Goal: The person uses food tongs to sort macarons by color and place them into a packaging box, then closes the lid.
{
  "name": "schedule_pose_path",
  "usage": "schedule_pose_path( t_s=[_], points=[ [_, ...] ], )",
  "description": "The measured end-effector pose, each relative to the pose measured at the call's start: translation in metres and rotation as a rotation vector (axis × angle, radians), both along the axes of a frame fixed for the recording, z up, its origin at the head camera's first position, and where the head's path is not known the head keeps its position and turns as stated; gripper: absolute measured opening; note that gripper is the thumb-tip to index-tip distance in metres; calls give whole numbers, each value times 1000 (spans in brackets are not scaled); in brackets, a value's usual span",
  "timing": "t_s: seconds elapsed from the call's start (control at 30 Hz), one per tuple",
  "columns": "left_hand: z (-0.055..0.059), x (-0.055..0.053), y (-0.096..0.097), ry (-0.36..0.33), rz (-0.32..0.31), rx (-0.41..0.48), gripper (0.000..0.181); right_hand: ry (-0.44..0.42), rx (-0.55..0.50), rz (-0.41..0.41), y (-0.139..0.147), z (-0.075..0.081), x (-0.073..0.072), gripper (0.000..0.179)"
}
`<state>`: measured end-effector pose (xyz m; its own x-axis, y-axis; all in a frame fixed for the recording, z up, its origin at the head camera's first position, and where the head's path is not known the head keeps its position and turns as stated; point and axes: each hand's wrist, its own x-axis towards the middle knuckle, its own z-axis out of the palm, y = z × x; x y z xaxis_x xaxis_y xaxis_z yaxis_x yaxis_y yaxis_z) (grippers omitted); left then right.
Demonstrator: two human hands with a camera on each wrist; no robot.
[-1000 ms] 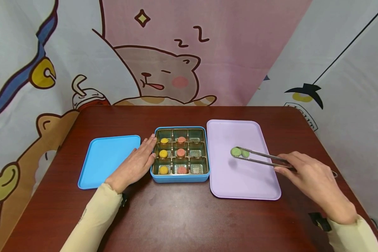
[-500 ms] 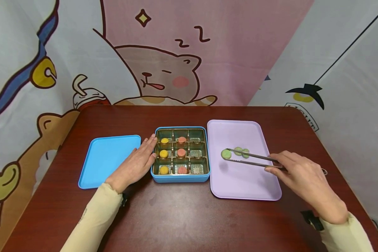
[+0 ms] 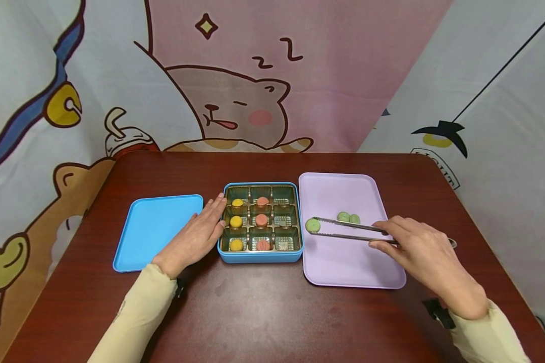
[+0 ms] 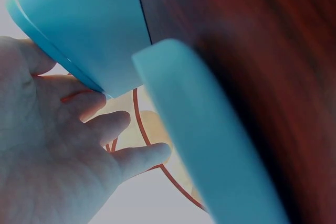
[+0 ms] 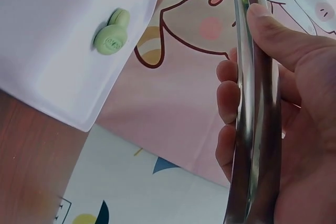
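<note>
My right hand (image 3: pixel 429 257) grips metal tongs (image 3: pixel 349 232), which pinch a green macaron (image 3: pixel 313 225) above the left side of a lilac tray (image 3: pixel 354 267). Two more green macarons (image 3: pixel 343 217) lie together on that tray. With straight fingers, my left hand (image 3: pixel 194 238) rests against the left wall of a blue box (image 3: pixel 259 257). Inside the box is a gold divided insert: yellow macarons (image 3: pixel 236 221) fill the left column and pink macarons (image 3: pixel 261 220) the middle one. The right column's compartments (image 3: pixel 283 243) hold nothing. In the right wrist view, fingers and thumb wrap the tongs (image 5: pixel 252 124).
A blue lid (image 3: pixel 156 232) lies left of the box, partly behind my left forearm. The lilac tray sits close against the box's right side. All stand on a dark brown table (image 3: pixel 254 312), with a cartoon-print cloth (image 3: pixel 336 75) behind it.
The right hand, tongs and pinched green macaron have moved left across the lilac tray towards the box. The other two green macarons came into fuller view. My left hand stayed in place.
</note>
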<state>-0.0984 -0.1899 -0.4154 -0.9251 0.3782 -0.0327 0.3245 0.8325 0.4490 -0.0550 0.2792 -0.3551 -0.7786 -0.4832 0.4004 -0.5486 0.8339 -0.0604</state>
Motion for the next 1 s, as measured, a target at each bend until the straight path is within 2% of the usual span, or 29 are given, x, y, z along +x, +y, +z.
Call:
schedule_pose_path(
  t_s=[0.6, 1.0],
  points=[
    [-1, 0, 0, 3, 4, 3, 61, -45, 20, 37, -19, 4, -2, 84],
    [0, 0, 0, -11, 9, -2, 61, -1, 21, 99, -28, 1, -6, 81]
  ],
)
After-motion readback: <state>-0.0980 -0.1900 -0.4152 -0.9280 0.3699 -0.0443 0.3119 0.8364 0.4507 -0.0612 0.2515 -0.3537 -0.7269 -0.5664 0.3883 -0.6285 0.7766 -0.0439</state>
